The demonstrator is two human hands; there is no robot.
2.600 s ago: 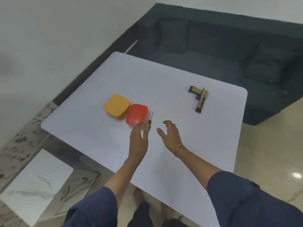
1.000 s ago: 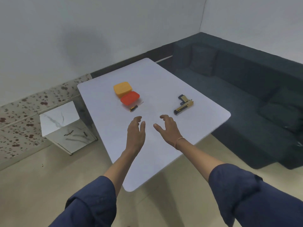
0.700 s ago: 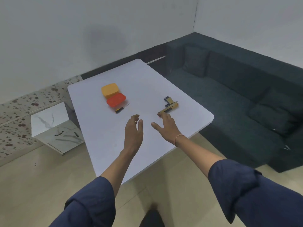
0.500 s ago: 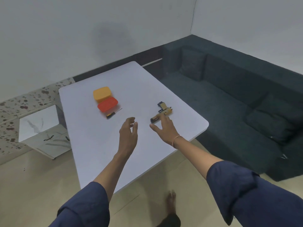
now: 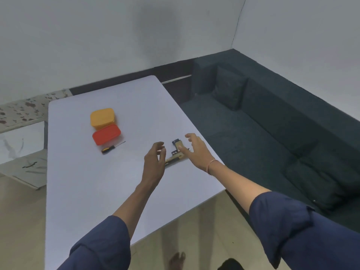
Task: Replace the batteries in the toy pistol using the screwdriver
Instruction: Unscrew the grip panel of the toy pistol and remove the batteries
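Two hands are stretched from dark blue sleeves (image 5: 101, 244) over the white rectangular table (image 5: 87, 182): the left hand (image 5: 153, 162) is held empty with fingers loosely curled, and the right hand (image 5: 195, 151) is spread wide, gripping nothing, its thumb over the tan-and-black plastic toy pistol (image 5: 173, 158), which is laid flat near the table's right edge. Farther left, the yellow-and-black-handled screwdriver (image 5: 112, 148) is set just beside a red lidded plastic box (image 5: 106, 135), with an orange lidded box (image 5: 102, 118) directly behind; a dark grey sofa (image 5: 263, 133) is seen beyond.
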